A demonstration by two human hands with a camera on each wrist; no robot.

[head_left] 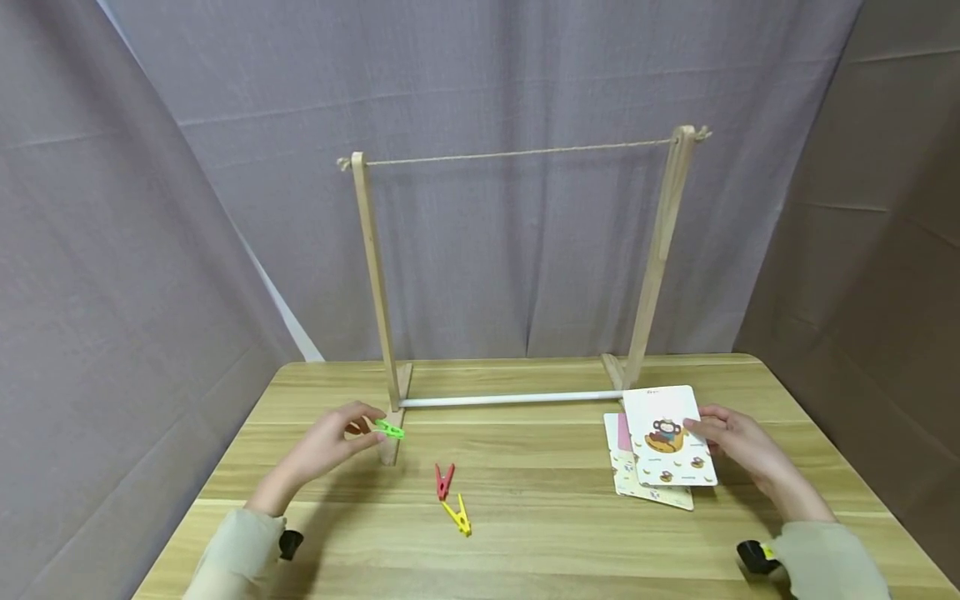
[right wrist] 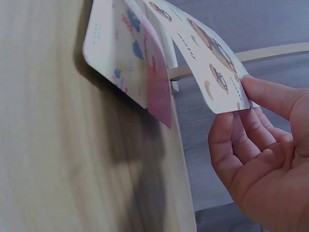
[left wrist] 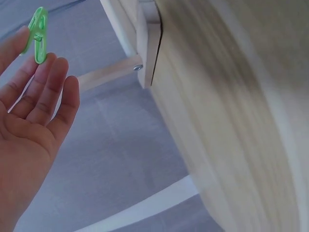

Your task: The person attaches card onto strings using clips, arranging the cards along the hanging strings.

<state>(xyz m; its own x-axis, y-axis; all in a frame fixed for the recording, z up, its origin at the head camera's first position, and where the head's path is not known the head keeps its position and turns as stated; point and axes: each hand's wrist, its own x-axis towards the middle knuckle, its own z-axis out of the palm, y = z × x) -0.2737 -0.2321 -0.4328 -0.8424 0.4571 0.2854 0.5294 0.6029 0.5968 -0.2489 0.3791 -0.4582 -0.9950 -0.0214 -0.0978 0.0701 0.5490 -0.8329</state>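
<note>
In the head view my left hand [head_left: 330, 446] pinches a green clothespin [head_left: 389, 429] between thumb and fingertips, beside the left foot of a wooden frame. The left wrist view shows that green clothespin [left wrist: 39, 36] upright at the fingertips of the hand [left wrist: 34, 111]. My right hand [head_left: 750, 450] grips the right edge of a white card [head_left: 652, 454] printed with a monkey and a banana, thumb on its face. Under it lies a second card [head_left: 626, 471], cream with a pink part. In the right wrist view the held card [right wrist: 193, 63] is raised above the other card [right wrist: 120, 58].
A red clothespin [head_left: 444, 482] and a yellow clothespin [head_left: 459, 517] lie on the wooden table [head_left: 540, 533]. Behind them stand two wooden posts [head_left: 378, 283] with a string [head_left: 517, 153] tied across the top and a white rod [head_left: 517, 399] below. Grey curtains [head_left: 525, 267] hang around.
</note>
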